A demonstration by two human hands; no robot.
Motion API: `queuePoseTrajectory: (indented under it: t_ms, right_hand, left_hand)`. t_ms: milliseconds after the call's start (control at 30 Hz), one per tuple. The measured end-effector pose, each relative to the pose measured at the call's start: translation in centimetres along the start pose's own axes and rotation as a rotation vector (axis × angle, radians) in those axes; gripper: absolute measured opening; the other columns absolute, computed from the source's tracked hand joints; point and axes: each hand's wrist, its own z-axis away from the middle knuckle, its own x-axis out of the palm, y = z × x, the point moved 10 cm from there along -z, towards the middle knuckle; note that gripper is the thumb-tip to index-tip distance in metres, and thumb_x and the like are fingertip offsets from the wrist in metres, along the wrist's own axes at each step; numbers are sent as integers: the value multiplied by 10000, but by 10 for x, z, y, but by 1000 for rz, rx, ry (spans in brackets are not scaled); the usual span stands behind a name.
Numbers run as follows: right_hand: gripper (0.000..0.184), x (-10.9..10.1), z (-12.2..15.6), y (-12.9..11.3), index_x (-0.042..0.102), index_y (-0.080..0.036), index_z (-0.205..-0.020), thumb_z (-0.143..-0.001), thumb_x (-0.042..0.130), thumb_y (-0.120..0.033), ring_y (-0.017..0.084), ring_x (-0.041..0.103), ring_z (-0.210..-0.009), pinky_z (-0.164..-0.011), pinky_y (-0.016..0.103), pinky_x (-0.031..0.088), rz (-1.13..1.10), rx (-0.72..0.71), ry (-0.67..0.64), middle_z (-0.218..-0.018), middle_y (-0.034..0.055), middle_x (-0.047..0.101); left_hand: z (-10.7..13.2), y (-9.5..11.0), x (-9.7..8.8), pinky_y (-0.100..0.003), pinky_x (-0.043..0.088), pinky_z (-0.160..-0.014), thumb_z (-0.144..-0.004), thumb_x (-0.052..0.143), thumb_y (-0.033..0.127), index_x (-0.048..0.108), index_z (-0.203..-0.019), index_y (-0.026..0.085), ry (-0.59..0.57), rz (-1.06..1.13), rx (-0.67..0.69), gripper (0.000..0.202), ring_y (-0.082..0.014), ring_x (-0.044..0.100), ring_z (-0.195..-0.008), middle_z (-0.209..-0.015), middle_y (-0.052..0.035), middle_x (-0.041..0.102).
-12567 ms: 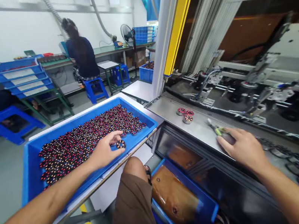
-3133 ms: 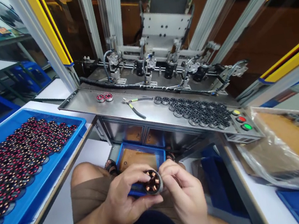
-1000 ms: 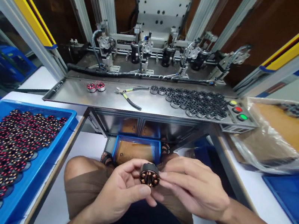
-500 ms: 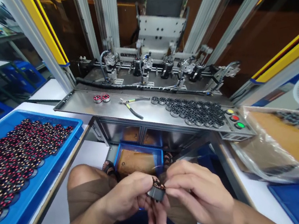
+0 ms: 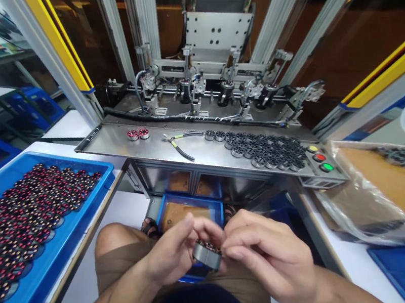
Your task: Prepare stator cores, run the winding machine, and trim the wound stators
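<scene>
A wound motor stator (image 5: 207, 256), a grey ring with copper windings on its upper face, is held tilted above my lap. My left hand (image 5: 177, 250) cradles it from the left, thumb raised off it and fingers curled behind and beneath. At its right edge, the thumb and forefinger of my right hand (image 5: 271, 256) are pinched together. Whatever lies between those fingertips is too small to make out. Beyond my hands, green-and-black cutting pliers (image 5: 181, 147) lie on the metal ledge, handles spread.
On the ledge (image 5: 109, 143) are two red-wound stators (image 5: 138, 134) and a cluster of dark, unwound cores (image 5: 267, 146). A blue tray (image 5: 109, 171) of wound stators stands left. Push buttons (image 5: 319, 157) and a plastic-lined box (image 5: 377, 185) are right. A machine fixture (image 5: 226, 91) rises behind.
My left thumb has lifted off the stator, and the stator has turned to show more of its grey side. My right hand stays pinched at its edge.
</scene>
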Motion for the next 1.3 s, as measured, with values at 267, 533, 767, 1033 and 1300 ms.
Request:
queuePoseTrajectory:
  t_ms: [267,533,767,1033,1300]
  right_hand:
    - [144,-14,-1,1,692,-143,-840,-858,584,-49,141,624,-621,-564,251,529,63,48,113,-682,52,673]
    - [115,-12,-3,6,680,-127,-788,-860,609,-72,138,631,-643,-594,252,538,-19,45,138,-677,59,672]
    - [107,-13,-2,3,693,-142,-850,-857,621,-62,139,640,-653,-592,253,554,4,9,115,-699,52,680]
    - [131,-16,0,17,681,-141,-781,-859,615,-60,127,611,-618,-569,253,509,34,108,226,-678,43,674]
    - [88,-11,-3,13,698,-89,-813,-835,634,-34,148,639,-670,-612,266,527,9,2,195,-708,91,683]
  left_hand:
    - [7,7,9,-215,553,-565,-848,678,249,600,-1138,196,-47,-67,108,305,-176,733,-707,-919,-65,719]
    - [13,36,-5,-280,505,-935,-755,768,433,664,-1051,217,123,-87,315,380,-198,642,-1075,-1042,-44,686]
    - [10,-18,14,-270,545,-561,-935,461,528,653,-1022,79,-205,-38,-159,496,-230,725,-650,-736,-135,739]
    - [19,35,-3,-239,580,-771,-740,781,90,562,-1120,283,93,-265,406,479,-164,698,-948,-1193,-31,618]
    - [16,40,-9,-227,509,-928,-744,805,199,675,-1109,227,129,-342,476,389,-162,644,-1059,-1085,-50,672]
